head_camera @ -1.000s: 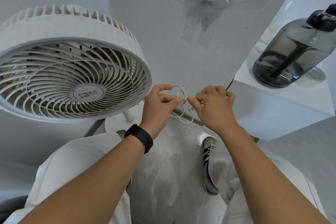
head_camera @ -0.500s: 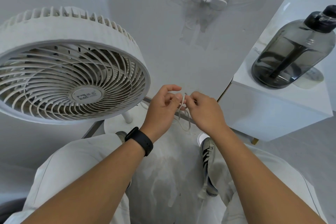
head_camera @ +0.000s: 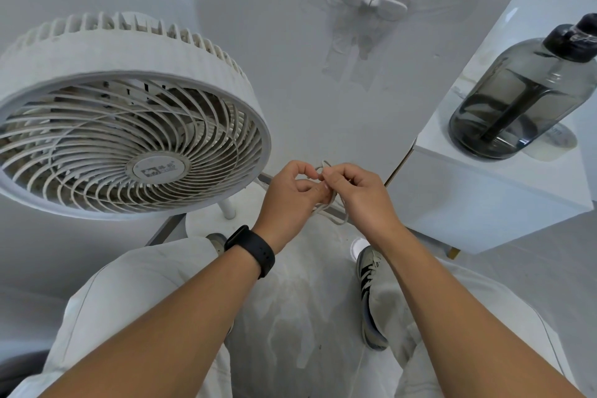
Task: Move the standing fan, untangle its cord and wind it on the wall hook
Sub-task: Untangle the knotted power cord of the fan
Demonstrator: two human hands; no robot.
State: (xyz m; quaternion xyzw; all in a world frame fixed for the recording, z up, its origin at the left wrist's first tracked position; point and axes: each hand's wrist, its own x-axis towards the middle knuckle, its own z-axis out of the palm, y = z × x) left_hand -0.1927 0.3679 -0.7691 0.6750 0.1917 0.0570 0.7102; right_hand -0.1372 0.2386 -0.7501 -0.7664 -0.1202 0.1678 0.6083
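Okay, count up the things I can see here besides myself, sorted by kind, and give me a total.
Fans: 1, the white standing fan
Cords: 1, the white cord pinched by the left hand and the right hand
Wall hooks: 1, the white wall hook
Bottles: 1, the smoky water bottle
Cabinets: 1, the white cabinet
Total: 5

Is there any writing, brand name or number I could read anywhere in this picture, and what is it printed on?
None can be read.
Badge at the hub of the fan: a small logo and characters, too blurred to read.
Dark cap of the water bottle: a pale mark, too small to read.
Flat round thing beside the bottle: faint print, too blurred to read.
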